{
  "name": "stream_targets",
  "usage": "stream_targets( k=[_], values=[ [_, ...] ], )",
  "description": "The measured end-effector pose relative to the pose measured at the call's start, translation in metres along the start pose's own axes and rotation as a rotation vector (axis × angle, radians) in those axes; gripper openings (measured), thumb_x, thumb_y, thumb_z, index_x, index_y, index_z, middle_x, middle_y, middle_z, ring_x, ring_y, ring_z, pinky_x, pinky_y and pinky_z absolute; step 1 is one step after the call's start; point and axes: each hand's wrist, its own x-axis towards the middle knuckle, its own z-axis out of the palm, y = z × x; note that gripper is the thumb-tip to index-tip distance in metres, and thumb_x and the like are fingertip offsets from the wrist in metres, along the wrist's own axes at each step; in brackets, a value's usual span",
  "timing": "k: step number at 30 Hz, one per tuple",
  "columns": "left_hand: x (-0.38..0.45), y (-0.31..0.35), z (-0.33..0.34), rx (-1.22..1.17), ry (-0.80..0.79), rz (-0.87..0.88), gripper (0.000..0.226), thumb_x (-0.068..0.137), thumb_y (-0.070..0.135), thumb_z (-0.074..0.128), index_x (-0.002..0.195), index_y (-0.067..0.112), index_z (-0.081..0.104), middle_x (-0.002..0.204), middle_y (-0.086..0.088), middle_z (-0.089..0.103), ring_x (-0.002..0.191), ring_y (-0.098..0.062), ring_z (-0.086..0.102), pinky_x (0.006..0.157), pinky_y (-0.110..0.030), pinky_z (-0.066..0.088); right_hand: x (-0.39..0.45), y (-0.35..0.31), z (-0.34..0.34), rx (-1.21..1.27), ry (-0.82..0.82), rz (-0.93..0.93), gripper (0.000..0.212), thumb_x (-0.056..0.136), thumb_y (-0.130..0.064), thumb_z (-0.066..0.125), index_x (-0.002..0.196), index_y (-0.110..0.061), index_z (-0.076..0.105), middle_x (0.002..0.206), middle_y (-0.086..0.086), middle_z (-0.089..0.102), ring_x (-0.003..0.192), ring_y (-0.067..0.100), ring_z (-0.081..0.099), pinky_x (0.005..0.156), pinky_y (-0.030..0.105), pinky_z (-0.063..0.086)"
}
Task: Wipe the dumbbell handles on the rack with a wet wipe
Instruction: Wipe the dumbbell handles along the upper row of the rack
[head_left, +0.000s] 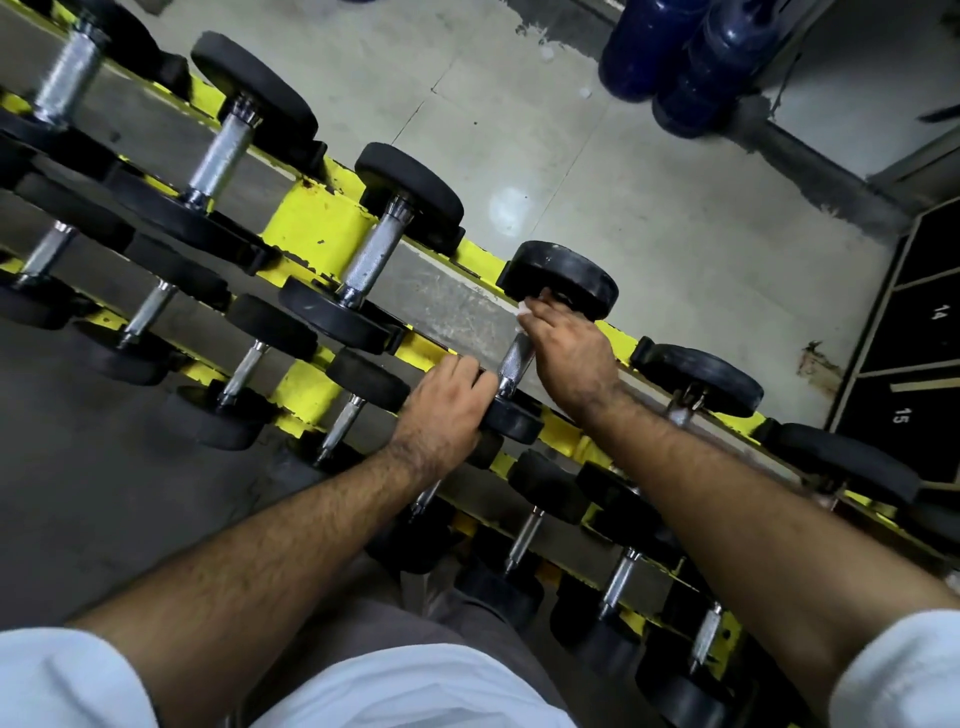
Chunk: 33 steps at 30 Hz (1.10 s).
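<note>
The yellow rack (311, 218) is running slantwise across the room, carrying rows of black-ended dumbbells on its tiers, with the pale tiled floor (597, 171) lying beyond it and some dark blue bottles (675, 62) standing in the far corner. A person is leaning over the upper tier and working on one dumbbell (558, 278) sitting across the rails. The left hand (441, 400) is resting over the near black end of that dumbbell, fingers curling over its edge and steadying it, so that grip is holding the weight in place. The right hand (566, 358) is closing round the far part of the metal handle (514, 361), close up against the far black end, and a scrap of white wet wipe (524, 310) is peeking out at the fingertips; that grip is holding the wipe pressed to the bar. By my reckoning the wiping of this handle is under way, with the near stretch of knurled metal showing bare between the two hands. The next move, I would judge, is calling for the wipe to be drawn down that bare stretch toward the near end while the left hand is keeping the dumbbell from rolling, and then for both hands to be shifting along to a neighbouring dumbbell (698, 376) just beside it on the same tier.
</note>
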Motion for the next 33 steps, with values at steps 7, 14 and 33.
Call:
stream_targets(
  k=[7, 14, 33],
  values=[
    [-0.003, -0.02, -0.009, -0.301, -0.069, 0.036, 0.057, 0.073, 0.049, 0.076, 0.115, 0.015, 0.058, 0.109, -0.003, 0.051, 0.107, -0.021, 0.045, 0.093, -0.035, 0.045, 0.006, 0.019, -0.032, -0.121, -0.069, -0.114, 0.046, 0.089, -0.003, 0.061, 0.133, -0.016, 0.062, 0.141, 0.003, 0.059, 0.127, 0.024, 0.058, 0.097, 0.041, 0.054],
    [-0.007, -0.037, -0.012, -0.765, -0.084, -0.159, 0.055, 0.072, 0.052, 0.081, 0.114, 0.021, 0.064, 0.112, 0.008, 0.06, 0.102, -0.008, 0.059, 0.09, -0.03, 0.052, 0.002, -0.002, -0.027, -0.14, -0.163, -0.196, 0.043, 0.092, -0.004, 0.057, 0.133, -0.014, 0.062, 0.142, 0.006, 0.057, 0.135, 0.025, 0.05, 0.112, 0.041, 0.041],
    [-0.004, -0.02, -0.02, -0.758, -0.143, -0.37, 0.062, 0.07, 0.055, 0.082, 0.116, 0.022, 0.057, 0.119, 0.006, 0.053, 0.102, -0.013, 0.056, 0.083, -0.03, 0.052, 0.032, -0.02, -0.039, -0.285, -0.323, -0.134, 0.021, 0.089, -0.019, 0.065, 0.109, -0.023, 0.073, 0.11, -0.001, 0.07, 0.108, 0.021, 0.061, 0.097, 0.04, 0.05]
  ],
)
